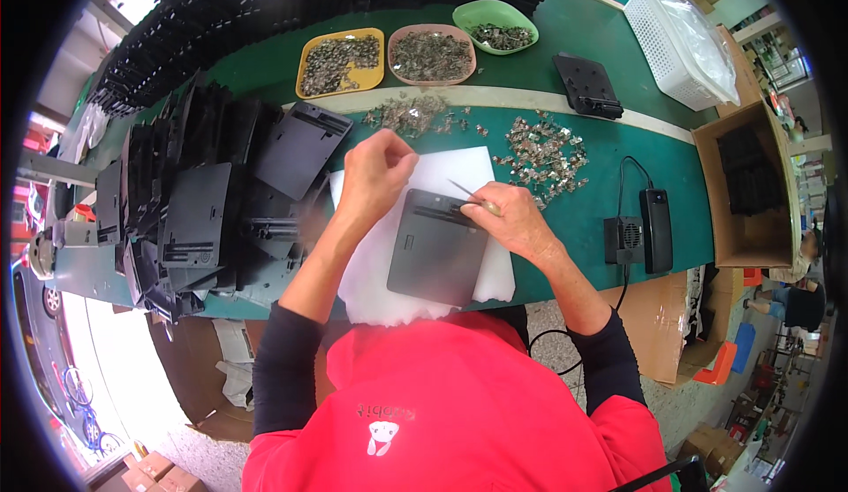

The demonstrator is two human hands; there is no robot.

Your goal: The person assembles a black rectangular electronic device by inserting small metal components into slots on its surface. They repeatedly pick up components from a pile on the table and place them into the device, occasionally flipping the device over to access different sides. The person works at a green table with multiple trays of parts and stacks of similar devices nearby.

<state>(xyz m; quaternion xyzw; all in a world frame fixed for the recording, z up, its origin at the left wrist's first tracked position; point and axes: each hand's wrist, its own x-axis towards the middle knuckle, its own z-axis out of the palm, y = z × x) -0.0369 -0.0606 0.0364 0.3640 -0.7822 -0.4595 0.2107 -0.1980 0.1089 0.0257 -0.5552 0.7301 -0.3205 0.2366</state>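
A flat dark plastic panel (pixel 433 258) with slots along its far edge lies on white foam sheet (pixel 358 276) in front of me. My right hand (pixel 521 218) rests by the panel's far right corner, closed round a thin pointed tool (pixel 488 207) with a light brown handle. Its metal tip points up and left over the foam. My left hand (pixel 378 172) is above the foam's far left part, fingers pinched together; what they hold, if anything, is too small to make out. Just beyond it lies a pile of small metal clips (pixel 411 114).
More metal pieces (pixel 543 156) lie to the right. Behind stand a yellow tray (pixel 378 74), pink tray (pixel 469 75) and green bowl (pixel 495 11) of small parts. Stacked dark panels (pixel 199 209) crowd the left. A black power adapter (pixel 654 227) and cardboard box (pixel 751 253) are at right.
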